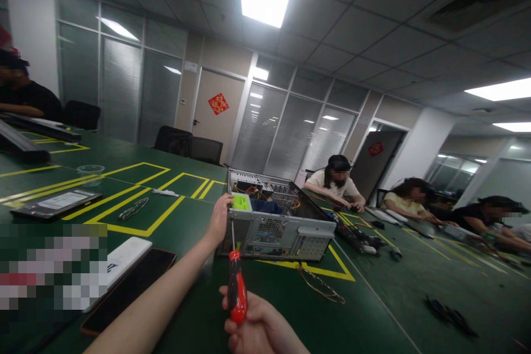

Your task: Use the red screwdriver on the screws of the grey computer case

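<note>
The right grip [258, 325] holds a screwdriver [237, 294], seemingly touching the case [289, 239] beyond.

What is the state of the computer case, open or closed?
Open: the computer case shows no cover on top, and coloured cables inside are visible.

L hand [219, 221] at PC case [269, 235]: fingers pt. hidden, grip unclear; forearm [166, 293] cut by bottom edge. R hand [259, 321]: wrist cut off too, some fingers behind screwdriver [237, 290]; tip too small to tell if in screw. Case innards [269, 207] pt. hidden, blurry. Pixel block [41, 265] covers pt. of white box [124, 257]. Person [33, 94] far L cut off.
</note>
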Demonstrator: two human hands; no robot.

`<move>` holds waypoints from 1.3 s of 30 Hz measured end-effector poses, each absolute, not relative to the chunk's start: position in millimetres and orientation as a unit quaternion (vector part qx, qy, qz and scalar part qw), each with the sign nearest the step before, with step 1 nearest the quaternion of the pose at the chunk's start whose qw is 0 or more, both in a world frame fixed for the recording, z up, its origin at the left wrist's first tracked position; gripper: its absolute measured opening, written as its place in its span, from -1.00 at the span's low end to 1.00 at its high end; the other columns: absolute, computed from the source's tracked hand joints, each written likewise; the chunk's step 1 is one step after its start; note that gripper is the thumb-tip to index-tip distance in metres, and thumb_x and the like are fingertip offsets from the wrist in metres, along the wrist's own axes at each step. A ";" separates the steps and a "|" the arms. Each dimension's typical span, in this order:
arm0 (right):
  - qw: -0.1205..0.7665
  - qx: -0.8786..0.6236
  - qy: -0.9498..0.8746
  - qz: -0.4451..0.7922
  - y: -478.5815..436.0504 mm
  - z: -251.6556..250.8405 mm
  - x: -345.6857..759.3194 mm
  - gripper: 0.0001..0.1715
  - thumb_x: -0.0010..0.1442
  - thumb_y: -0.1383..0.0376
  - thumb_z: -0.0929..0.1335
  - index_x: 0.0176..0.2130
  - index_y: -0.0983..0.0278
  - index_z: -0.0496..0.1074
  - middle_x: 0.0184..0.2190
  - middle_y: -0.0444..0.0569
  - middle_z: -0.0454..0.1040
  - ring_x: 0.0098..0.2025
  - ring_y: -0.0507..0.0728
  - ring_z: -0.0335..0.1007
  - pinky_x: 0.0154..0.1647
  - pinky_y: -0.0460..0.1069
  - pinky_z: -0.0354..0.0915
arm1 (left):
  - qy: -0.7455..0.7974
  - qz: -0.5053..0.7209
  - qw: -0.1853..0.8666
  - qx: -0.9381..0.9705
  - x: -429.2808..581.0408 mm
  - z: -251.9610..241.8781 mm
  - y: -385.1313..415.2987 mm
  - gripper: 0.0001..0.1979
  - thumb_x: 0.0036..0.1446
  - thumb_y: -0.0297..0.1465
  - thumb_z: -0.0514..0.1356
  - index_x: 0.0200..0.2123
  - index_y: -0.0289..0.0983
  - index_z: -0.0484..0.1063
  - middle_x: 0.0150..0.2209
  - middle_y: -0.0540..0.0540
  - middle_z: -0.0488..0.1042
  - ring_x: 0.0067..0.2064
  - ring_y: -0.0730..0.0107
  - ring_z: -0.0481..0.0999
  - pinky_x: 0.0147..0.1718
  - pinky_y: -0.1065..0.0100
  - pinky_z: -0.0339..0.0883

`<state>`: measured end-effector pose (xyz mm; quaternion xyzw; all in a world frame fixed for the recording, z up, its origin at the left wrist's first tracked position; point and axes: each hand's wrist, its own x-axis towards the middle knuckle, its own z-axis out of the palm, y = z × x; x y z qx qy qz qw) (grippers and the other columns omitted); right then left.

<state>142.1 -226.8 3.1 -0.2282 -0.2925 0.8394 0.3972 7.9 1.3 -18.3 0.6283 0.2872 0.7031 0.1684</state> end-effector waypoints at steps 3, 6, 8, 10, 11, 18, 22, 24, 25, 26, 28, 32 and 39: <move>0.400 -0.238 -0.303 0.832 -227.8 6.8 144.1 -0.32 -0.09 0.27 0.63 0.01 0.38 0.50 -0.13 0.04 0.59 -0.31 0.01 0.48 -0.30 -0.11 0.24 | 0.286 0.703 0.172 0.628 7.7 -17.8 0.5 -0.52 0.41 -0.08 -0.20 -0.19 -0.19 0.42 0.06 -0.19 0.51 0.23 0.18 0.41 0.29 0.05 0.25; 0.408 -0.245 -0.312 0.822 -227.5 9.4 143.0 -0.35 -0.10 0.19 0.65 -0.06 0.35 0.50 -0.09 0.09 0.60 -0.32 -0.01 0.48 -0.33 -0.14 0.20 | 0.284 0.700 0.173 0.631 7.5 -17.7 0.9 -0.52 0.41 -0.08 -0.20 -0.18 -0.19 0.42 0.07 -0.19 0.51 0.23 0.18 0.41 0.28 0.05 0.25; 0.422 -0.246 -0.308 0.817 -226.8 11.4 139.8 -0.41 -0.09 0.16 0.65 -0.13 0.31 0.48 -0.19 0.04 0.61 -0.37 -0.03 0.43 -0.39 -0.16 0.14 | 0.288 0.701 0.170 0.630 7.9 -17.8 1.7 -0.51 0.41 -0.08 -0.21 -0.18 -0.19 0.42 0.05 -0.18 0.52 0.23 0.19 0.42 0.30 0.04 0.24; 0.438 -0.237 -0.301 0.813 -226.3 15.6 135.5 -0.43 -0.08 0.13 0.65 -0.16 0.30 0.47 -0.37 -0.09 0.55 -0.45 -0.07 0.32 -0.44 -0.17 0.07 | 0.287 0.703 0.169 0.628 8.8 -18.0 2.6 -0.50 0.41 -0.07 -0.21 -0.19 -0.19 0.43 0.04 -0.18 0.53 0.22 0.19 0.43 0.30 0.04 0.24; 0.441 -0.232 -0.295 0.815 -226.0 18.6 133.3 -0.42 -0.09 0.12 0.65 -0.17 0.30 0.47 -0.44 -0.16 0.48 -0.48 -0.09 0.26 -0.45 -0.17 0.05 | 0.286 0.706 0.169 0.626 9.3 -18.1 2.9 -0.49 0.41 -0.06 -0.21 -0.19 -0.19 0.43 0.04 -0.18 0.53 0.22 0.19 0.43 0.29 0.04 0.25; 0.393 -0.312 -0.206 0.840 -224.5 43.8 119.3 -0.42 -0.20 0.33 0.67 -0.21 0.29 0.44 -0.34 -0.09 0.49 -0.47 -0.11 0.24 -0.53 -0.26 -0.03 | 0.283 0.704 0.173 0.628 8.8 -17.7 2.4 -0.49 0.41 -0.05 -0.21 -0.19 -0.19 0.43 0.05 -0.19 0.53 0.24 0.18 0.41 0.31 0.02 0.22; 0.382 -0.325 -0.191 0.844 -224.6 46.7 114.6 -0.55 -0.03 0.36 0.57 -0.15 0.27 0.42 -0.46 -0.14 0.45 -0.57 -0.12 0.15 -0.55 -0.24 -0.08 | 0.289 0.696 0.171 0.634 6.5 -17.0 0.6 -0.51 0.42 -0.08 -0.21 -0.17 -0.18 0.43 0.07 -0.18 0.52 0.25 0.20 0.40 0.32 0.03 0.21; 0.361 -0.312 -0.196 0.857 -224.7 45.7 115.0 -0.58 -0.04 0.30 0.54 -0.17 0.26 0.42 -0.41 -0.10 0.49 -0.52 -0.05 0.29 -0.50 -0.19 0.05 | 0.292 0.692 0.172 0.638 6.0 -16.8 -0.3 -0.51 0.42 -0.09 -0.21 -0.16 -0.18 0.43 0.07 -0.17 0.51 0.26 0.21 0.39 0.32 0.04 0.20; 0.346 -0.303 -0.205 0.864 -224.7 45.2 115.7 -0.58 -0.07 0.29 0.54 -0.19 0.27 0.42 -0.36 -0.06 0.53 -0.47 -0.02 0.37 -0.46 -0.16 0.12 | 0.294 0.690 0.174 0.638 5.9 -16.8 -0.6 -0.51 0.42 -0.09 -0.21 -0.16 -0.18 0.43 0.08 -0.17 0.51 0.27 0.21 0.39 0.32 0.05 0.20; 0.335 -0.293 -0.218 0.869 -224.7 44.9 116.7 -0.57 -0.11 0.29 0.53 -0.21 0.27 0.42 -0.30 -0.03 0.56 -0.43 0.02 0.43 -0.42 -0.14 0.17 | 0.294 0.690 0.175 0.638 5.9 -16.8 -0.8 -0.51 0.42 -0.08 -0.21 -0.16 -0.18 0.43 0.08 -0.17 0.51 0.27 0.21 0.38 0.32 0.04 0.19; 0.333 -0.279 -0.252 0.865 -224.9 44.7 118.3 -0.53 -0.16 0.31 0.56 -0.22 0.27 0.42 -0.18 0.01 0.59 -0.32 0.08 0.52 -0.31 -0.09 0.24 | 0.293 0.692 0.176 0.636 6.2 -16.9 -0.5 -0.49 0.41 -0.06 -0.22 -0.16 -0.19 0.42 0.08 -0.19 0.51 0.27 0.20 0.38 0.33 0.04 0.18; 0.382 -0.276 -0.287 0.834 -225.2 45.0 119.2 -0.35 -0.10 0.21 0.64 -0.07 0.29 0.42 -0.14 0.08 0.61 -0.21 0.14 0.59 -0.18 -0.05 0.31 | 0.294 0.693 0.174 0.635 7.0 -17.6 1.6 -0.46 0.41 -0.03 -0.24 -0.18 -0.19 0.42 0.06 -0.19 0.51 0.25 0.20 0.39 0.32 0.05 0.18; 0.416 -0.308 -0.185 0.835 -220.5 44.5 126.3 -0.46 -0.15 0.19 0.66 -0.29 0.34 0.43 -0.47 -0.16 0.49 -0.53 -0.10 0.33 -0.55 -0.24 0.14 | 0.292 0.698 0.165 0.633 6.7 -20.2 4.6 -0.46 0.40 -0.01 -0.24 -0.16 -0.19 0.42 0.07 -0.20 0.51 0.25 0.20 0.40 0.31 0.05 0.19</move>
